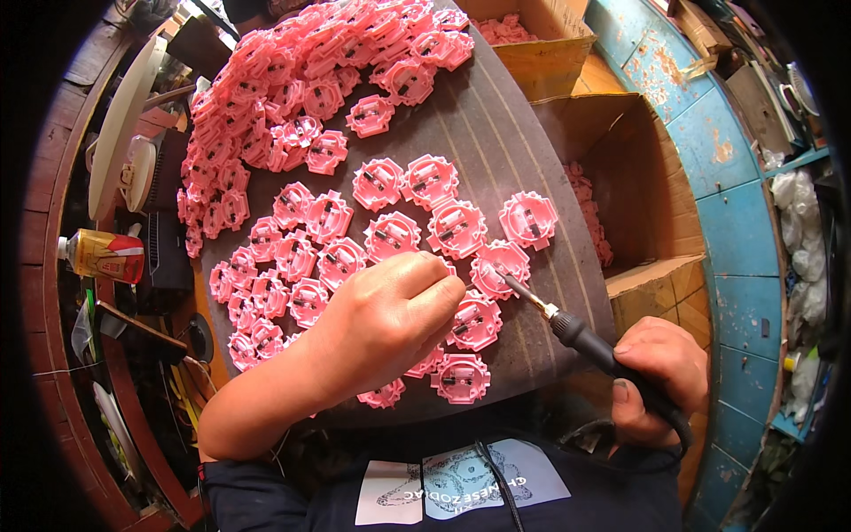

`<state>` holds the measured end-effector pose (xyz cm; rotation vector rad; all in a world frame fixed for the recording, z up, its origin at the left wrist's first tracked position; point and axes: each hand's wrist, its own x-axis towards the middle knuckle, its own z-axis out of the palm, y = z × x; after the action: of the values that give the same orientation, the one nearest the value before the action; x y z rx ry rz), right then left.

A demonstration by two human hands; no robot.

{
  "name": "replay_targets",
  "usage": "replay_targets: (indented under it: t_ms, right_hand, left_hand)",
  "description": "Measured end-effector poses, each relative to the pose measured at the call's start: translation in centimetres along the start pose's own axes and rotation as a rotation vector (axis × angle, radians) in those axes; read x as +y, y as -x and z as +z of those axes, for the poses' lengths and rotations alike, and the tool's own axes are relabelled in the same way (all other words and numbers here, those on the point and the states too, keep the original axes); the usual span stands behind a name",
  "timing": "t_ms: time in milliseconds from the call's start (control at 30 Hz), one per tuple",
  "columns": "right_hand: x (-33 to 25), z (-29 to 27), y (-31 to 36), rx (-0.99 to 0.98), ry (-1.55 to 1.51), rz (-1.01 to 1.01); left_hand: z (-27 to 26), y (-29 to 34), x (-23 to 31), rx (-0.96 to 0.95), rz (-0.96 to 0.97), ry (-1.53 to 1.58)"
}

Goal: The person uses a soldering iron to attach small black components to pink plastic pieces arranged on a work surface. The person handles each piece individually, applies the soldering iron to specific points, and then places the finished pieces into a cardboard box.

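A soldering iron (581, 337) with a black handle and a metal shaft is gripped in my right hand (660, 372). Its tip touches or hovers just over one pink plastic housing (501, 269); which of the two I cannot tell. My left hand (403, 301) is closed in a pinch over the housings just left of that tip. What its fingers hold, if anything, is hidden. More pink housings with small black parts inside, such as this one (456, 228), lie spread around both hands, and one (461, 379) sits near the table's front edge.
A large heap of pink housings (292, 80) covers the far left of the dark table (505, 133). Right of it stand open cardboard boxes (651, 168) with pink pieces inside. On the left are a drink bottle (105, 255) and a black box (164, 213).
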<state>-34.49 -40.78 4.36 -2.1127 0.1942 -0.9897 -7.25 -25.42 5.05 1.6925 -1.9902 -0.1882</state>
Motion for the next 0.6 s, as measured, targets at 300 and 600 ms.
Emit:
replay_targets:
  t_ms: [300,600]
  right_hand:
    - [0.31,0.32,-0.39,-0.052,-0.001,0.004]
    - [0.22,0.36,-0.58,-0.065,0.007,0.003]
  left_hand:
    - [0.25,-0.04,-0.20,-0.046,0.000,-0.001]
    - [0.41,-0.11,-0.32,-0.041,0.004,0.006]
